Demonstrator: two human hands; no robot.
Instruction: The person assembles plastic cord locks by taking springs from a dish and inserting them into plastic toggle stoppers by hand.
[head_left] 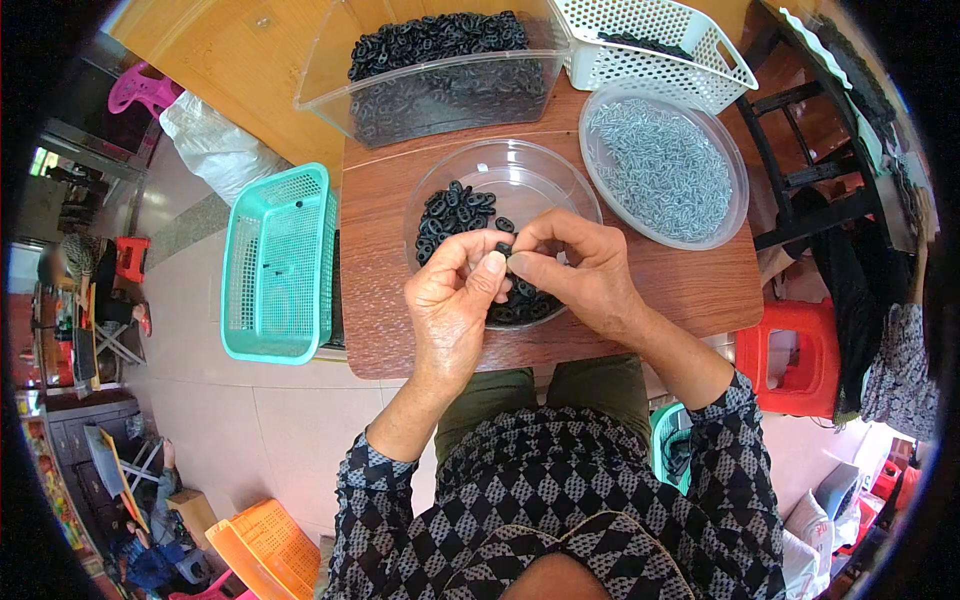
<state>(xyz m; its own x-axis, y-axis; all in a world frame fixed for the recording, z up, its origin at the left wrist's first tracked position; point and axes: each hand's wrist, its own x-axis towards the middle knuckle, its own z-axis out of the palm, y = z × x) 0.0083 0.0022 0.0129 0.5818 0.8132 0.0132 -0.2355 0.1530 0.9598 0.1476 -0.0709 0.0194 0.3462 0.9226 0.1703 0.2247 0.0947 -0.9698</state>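
Over a round clear plastic bowl my two hands meet, fingertips nearly touching. My left hand is closed in a pinch on a small black oval plastic part. My right hand is pinched at the same part from the other side; whatever its fingertips hold is too small or hidden to name. Beneath the hands, the bowl contains many more black oval parts, mostly heaped along its left and near sides. Beyond my right hand, a round clear tub is full of small silvery screws.
A large clear bin of black parts stands at the table's far edge, beside a white perforated basket. Left of the wooden table is a turquoise basket. A red stool stands on the right. Other people sit at far left.
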